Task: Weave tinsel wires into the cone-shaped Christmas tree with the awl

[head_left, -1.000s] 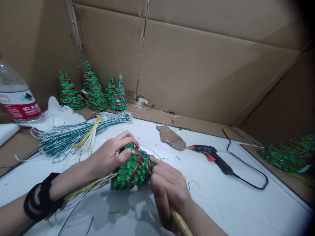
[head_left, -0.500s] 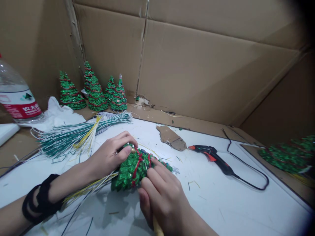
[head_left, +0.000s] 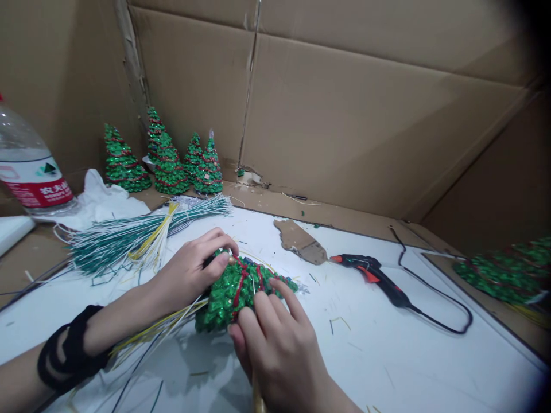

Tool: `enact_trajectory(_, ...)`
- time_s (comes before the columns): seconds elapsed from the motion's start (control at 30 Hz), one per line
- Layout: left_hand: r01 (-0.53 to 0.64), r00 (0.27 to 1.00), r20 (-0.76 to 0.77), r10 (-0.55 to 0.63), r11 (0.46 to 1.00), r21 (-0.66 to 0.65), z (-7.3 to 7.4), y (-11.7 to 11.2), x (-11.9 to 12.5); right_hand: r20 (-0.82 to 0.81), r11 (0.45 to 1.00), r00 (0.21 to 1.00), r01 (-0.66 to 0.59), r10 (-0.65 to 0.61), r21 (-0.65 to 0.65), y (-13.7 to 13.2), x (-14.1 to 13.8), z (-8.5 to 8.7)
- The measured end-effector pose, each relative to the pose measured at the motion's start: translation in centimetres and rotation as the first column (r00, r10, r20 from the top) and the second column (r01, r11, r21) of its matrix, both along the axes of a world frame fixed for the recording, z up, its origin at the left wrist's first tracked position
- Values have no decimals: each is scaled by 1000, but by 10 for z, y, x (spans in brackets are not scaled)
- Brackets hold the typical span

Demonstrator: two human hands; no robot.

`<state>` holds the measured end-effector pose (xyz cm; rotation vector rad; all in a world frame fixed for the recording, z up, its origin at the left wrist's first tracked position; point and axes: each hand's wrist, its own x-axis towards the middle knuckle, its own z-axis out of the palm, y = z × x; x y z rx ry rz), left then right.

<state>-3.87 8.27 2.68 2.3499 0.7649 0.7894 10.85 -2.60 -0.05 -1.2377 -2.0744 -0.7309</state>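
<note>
Tree in work: green glittery tree (head_left: 221, 295) lies on its side between the hands, over the near part of the white counter (head_left: 370, 367), base end left, tip right. Can't tell if it touches the surface.

Left hand (head_left: 196, 267) grips it at the base end, thumb on the near face, fingers over the top. Right hand (head_left: 282, 344) is closed around a wooden-handled tool (head_left: 258, 401); its thin metal tip (head_left: 253, 284) sits at the branches near the middle. One right finger reaches out to the tree further up. Whether the tip is in a hole or just on the surface: can't tell.

Status, judging from this view: red ribbon (head_left: 239, 287) is on, a gold bauble (head_left: 232, 260) is in place by the left thumb, and a pale star-like piece (head_left: 303, 288) shows at the tip. Yellow, white and dark wires (head_left: 150, 330) seem to run out of the base. With the tool at the branches, the mid-section looks unfinished; how many spots remain isn't visible, and the far side is hidden.

Stock: big wire bundle (head_left: 138, 235) lies behind the left forearm. Glue gun (head_left: 376, 278) rests to the right, nozzle by a cardboard scrap (head_left: 301, 242), not in hand. Five upright trees (head_left: 170, 163) stand at the back; can't tell if they're complete.
</note>
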Motion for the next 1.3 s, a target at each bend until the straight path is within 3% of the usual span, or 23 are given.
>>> enact_trajectory(0.17, -19, 1000, 6, 19, 1000, -17, -4, 3, 0, -52, 999, 997, 51, -50, 12, 3, -1, -5)
enact_trajectory(0.33, 11, 999, 38, -9, 999, -41, -6, 4, 1, -317, 993, 941, -118, 119, 22, 3, 4, -8)
enact_trajectory(0.5, 23, 999, 28, -22, 999, -37, -4, 3, 1, -449, 966, 860, -256, 242, 31, 1, 11, -1)
enact_trajectory(0.73, 44, 999, 26, -44, 999, 21, -3, 2, -1, -574, 926, 778, -367, 256, -85, 1, 19, 8)
enact_trajectory(0.97, 41, 999, 24, -42, 997, 69, -5, 2, -1, -524, 937, 814, -339, 251, -79, 1, 18, 8)
enact_trajectory(1.17, 56, 997, 41, -61, 993, 104, -7, 2, -1, -225, 969, 946, -245, 234, -21, 1, 16, 12)
enact_trajectory(1.3, 69, 997, 15, -70, 994, 85, -6, 1, -1, -293, 971, 930, -237, 224, -11, 1, 16, 13)
